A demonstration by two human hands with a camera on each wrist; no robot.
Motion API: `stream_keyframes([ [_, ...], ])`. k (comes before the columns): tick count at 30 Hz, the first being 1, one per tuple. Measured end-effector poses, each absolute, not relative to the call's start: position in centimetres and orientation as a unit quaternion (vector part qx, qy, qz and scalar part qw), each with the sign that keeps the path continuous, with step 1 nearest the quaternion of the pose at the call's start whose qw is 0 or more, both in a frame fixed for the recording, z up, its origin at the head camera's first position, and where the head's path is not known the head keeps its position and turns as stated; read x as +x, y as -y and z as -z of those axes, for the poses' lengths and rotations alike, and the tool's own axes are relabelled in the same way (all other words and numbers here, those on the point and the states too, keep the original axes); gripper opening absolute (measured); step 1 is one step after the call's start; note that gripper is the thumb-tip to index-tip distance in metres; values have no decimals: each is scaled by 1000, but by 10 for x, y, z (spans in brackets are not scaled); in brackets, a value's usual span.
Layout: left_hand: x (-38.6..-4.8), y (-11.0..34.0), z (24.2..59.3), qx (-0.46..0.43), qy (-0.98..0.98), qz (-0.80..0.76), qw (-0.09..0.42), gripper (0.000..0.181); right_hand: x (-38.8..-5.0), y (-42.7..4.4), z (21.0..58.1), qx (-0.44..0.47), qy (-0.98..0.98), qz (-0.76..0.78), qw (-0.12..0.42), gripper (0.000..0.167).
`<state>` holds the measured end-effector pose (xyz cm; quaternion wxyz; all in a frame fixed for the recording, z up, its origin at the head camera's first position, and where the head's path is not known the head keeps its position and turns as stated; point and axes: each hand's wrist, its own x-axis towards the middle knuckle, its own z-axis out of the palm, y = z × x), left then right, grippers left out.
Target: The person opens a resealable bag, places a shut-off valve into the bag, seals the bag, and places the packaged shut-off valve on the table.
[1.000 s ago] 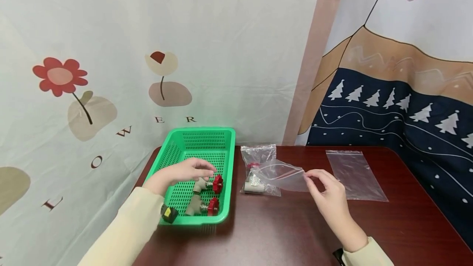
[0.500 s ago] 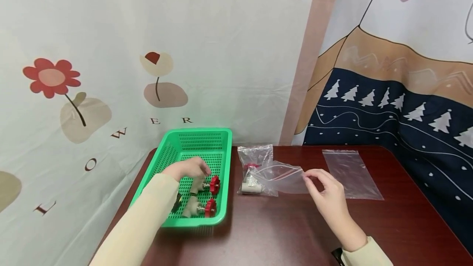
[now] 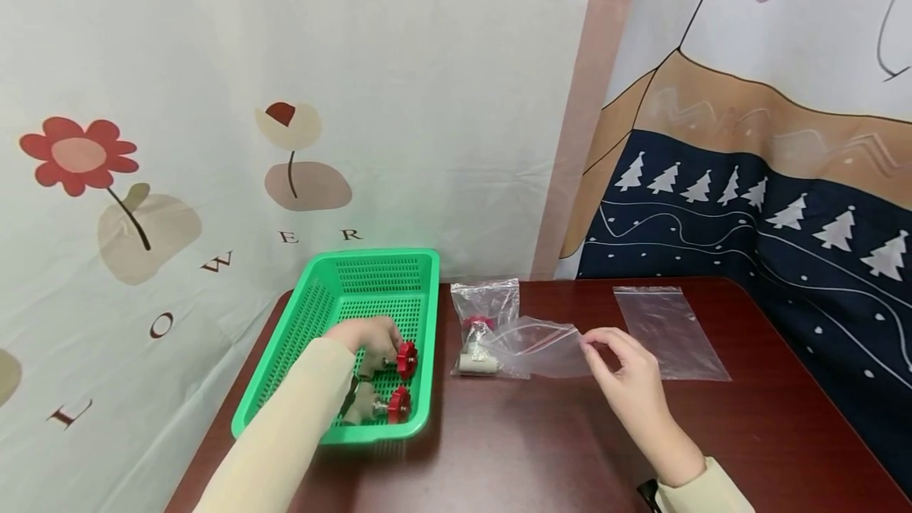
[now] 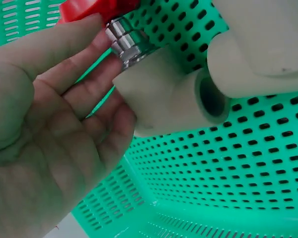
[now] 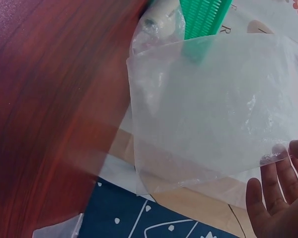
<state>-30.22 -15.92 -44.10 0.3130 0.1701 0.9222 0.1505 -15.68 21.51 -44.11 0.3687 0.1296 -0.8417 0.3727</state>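
Observation:
Inside the green basket (image 3: 431, 323), my left hand (image 3: 366, 332) grips a pale pipe valve (image 4: 154, 94) with a red handwheel (image 3: 407, 360). In the left wrist view the thumb lies at the handwheel and the fingers curl behind the metal stem. A second valve (image 3: 399, 404) of the same kind lies nearer the basket's front. My right hand (image 3: 630, 378) pinches one edge of a clear zip bag (image 5: 203, 114) between thumb and fingers, above the table. The bag's mouth gapes toward the basket, and nothing shows inside it.
Behind the held bag, another clear bag (image 3: 502, 299) with a valve (image 3: 479, 362) in it lies on the dark red table (image 3: 527, 450). A flat zip bag (image 3: 673, 335) lies to the right. A printed cloth (image 3: 427, 101) hangs behind the table.
My left hand has lowered into the basket and closed on the farther valve. The right hand keeps its pinch on the bag. The head view has shifted slightly right.

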Motion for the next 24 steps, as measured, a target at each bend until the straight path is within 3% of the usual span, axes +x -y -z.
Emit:
stream_keyframes([
  [8, -301, 163, 448, 183, -926, -170, 283, 34, -157, -212, 443, 134, 840, -370, 374, 23],
  [14, -300, 169, 450, 179, -925, -193, 273, 36, -157, -211, 444, 137, 841, -371, 370, 22],
  [20, -300, 181, 450, 153, -932, -209, 254, 26, -156, -212, 445, 130, 845, -366, 368, 21],
  [24, -303, 190, 455, 114, -940, -225, 231, 36, -155, -212, 445, 130, 844, -366, 370, 23],
])
